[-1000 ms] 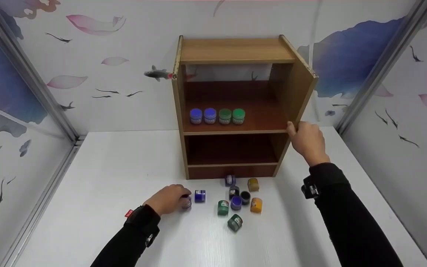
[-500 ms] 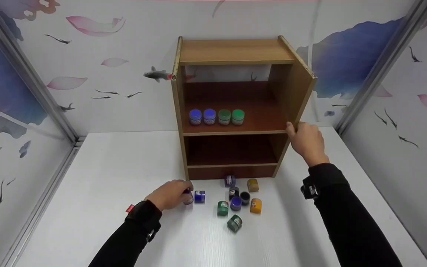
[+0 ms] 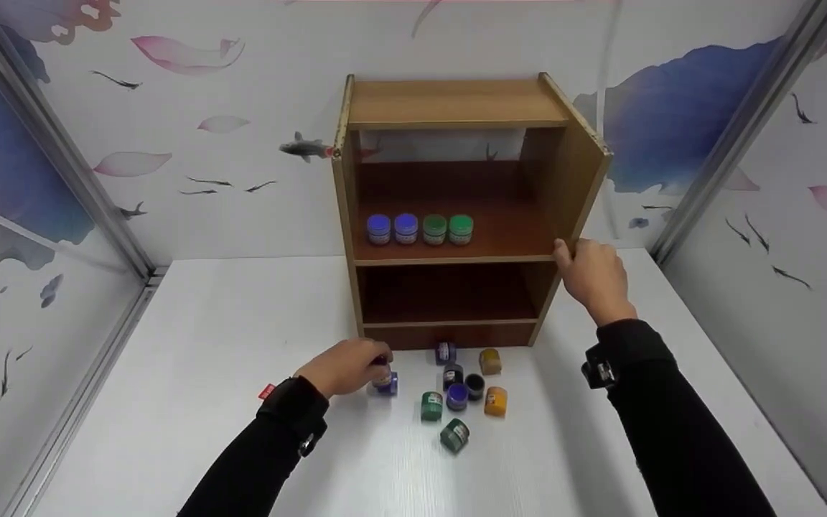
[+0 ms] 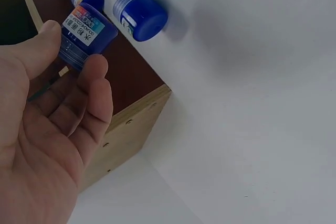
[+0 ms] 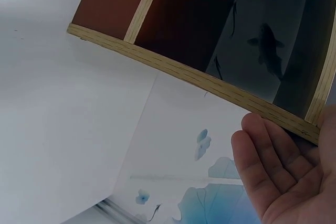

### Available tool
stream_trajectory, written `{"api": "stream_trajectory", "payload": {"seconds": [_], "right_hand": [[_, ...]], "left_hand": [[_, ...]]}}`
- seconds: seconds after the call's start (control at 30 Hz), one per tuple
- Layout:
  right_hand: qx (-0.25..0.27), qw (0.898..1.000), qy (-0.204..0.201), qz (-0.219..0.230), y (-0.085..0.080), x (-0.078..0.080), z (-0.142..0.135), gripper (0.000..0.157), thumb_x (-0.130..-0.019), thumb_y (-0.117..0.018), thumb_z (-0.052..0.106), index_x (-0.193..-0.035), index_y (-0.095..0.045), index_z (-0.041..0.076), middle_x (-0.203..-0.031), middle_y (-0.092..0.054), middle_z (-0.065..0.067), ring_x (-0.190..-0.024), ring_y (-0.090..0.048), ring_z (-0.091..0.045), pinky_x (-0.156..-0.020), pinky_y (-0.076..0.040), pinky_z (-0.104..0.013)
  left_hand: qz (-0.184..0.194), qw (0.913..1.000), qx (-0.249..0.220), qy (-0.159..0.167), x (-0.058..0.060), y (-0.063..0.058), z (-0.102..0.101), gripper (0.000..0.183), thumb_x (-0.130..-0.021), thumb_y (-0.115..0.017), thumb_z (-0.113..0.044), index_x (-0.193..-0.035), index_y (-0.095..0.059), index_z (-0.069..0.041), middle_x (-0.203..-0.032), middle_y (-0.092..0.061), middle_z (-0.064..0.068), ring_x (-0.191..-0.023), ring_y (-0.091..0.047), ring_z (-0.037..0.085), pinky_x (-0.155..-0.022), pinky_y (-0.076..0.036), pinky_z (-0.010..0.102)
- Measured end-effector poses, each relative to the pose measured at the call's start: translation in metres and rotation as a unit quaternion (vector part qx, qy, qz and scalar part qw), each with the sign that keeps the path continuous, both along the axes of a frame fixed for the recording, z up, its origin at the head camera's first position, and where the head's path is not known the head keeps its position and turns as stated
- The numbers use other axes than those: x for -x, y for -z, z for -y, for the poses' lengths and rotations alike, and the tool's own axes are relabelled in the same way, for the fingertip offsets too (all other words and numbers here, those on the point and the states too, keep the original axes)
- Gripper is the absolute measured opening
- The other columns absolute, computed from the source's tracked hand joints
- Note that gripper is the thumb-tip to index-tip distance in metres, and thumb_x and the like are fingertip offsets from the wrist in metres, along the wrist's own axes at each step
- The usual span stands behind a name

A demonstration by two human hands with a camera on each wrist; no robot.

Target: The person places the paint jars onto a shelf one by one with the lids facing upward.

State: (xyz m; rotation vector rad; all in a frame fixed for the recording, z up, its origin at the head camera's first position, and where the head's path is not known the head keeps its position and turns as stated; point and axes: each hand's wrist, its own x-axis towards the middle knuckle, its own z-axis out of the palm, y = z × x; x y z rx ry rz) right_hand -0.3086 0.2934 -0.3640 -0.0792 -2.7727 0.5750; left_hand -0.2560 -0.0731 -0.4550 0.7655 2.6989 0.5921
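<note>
In the head view my left hand (image 3: 347,366) is in front of the shelf's lower left corner. It pinches a small blue paint jar (image 4: 86,32) between thumb and fingers; the left wrist view shows its printed label and clear lid. Just beyond, a second blue paint jar (image 4: 140,15) lies on its side on the table, partly covered by the held one in the head view. My right hand (image 3: 595,280) grips the right side panel of the wooden shelf unit (image 3: 456,102), thumb at the front edge. Its fingers lie along the panel's outer face (image 5: 278,161).
Two blue-capped jars (image 3: 406,228) and two green-capped jars (image 3: 461,230) stand in a row on the middle shelf. Before the unit, several jars lie scattered on the white table (image 3: 241,316), among them yellow (image 3: 496,401), green (image 3: 431,406) and black (image 3: 475,385). Patterned walls enclose the table.
My left hand has lifted the blue paint jar and carried it right and slightly forward, so it now overlaps the lying blue jar. The right hand keeps its grip on the shelf unit.
</note>
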Motion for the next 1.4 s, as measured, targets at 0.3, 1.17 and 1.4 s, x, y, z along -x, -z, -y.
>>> {"api": "stream_trajectory", "payload": {"seconds": [0.3,1.17,1.4], "right_hand": [[0.000,1.000,0.004,0.005,0.001,-0.001,-0.002,0.049,-0.102,-0.042,0.036,-0.065,-0.048,0.006,-0.071,-0.054,-0.016,-0.068,-0.058,-0.034,-0.060,-0.044,-0.046],[0.002,1.000,0.002,0.000,0.003,0.001,-0.001,0.048,-0.102,-0.042,0.036,-0.063,-0.047,0.007,-0.064,-0.048,-0.010,-0.062,-0.053,-0.029,-0.056,-0.040,-0.040],[0.004,1.000,0.004,0.001,0.003,0.002,0.000,0.048,-0.102,-0.042,0.036,-0.064,-0.049,0.006,-0.065,-0.048,-0.009,-0.062,-0.053,-0.028,-0.056,-0.040,-0.040]], "left_hand": [[-0.027,0.9994,-0.006,0.022,0.005,-0.008,-0.015,0.025,-0.098,-0.058,-0.020,-0.118,-0.065,-0.005,-0.109,-0.069,0.008,-0.103,-0.064,0.023,-0.095,-0.050,0.041],[-0.009,0.9988,0.032,0.036,0.010,-0.064,-0.064,0.028,-0.101,-0.054,-0.024,-0.124,-0.065,-0.012,-0.117,-0.069,0.004,-0.102,-0.065,0.017,-0.094,-0.052,0.034],[-0.013,0.9984,0.033,0.044,0.011,-0.077,-0.074,0.027,-0.100,-0.055,-0.024,-0.124,-0.066,-0.015,-0.114,-0.069,0.002,-0.096,-0.064,0.014,-0.092,-0.053,0.032]]}}
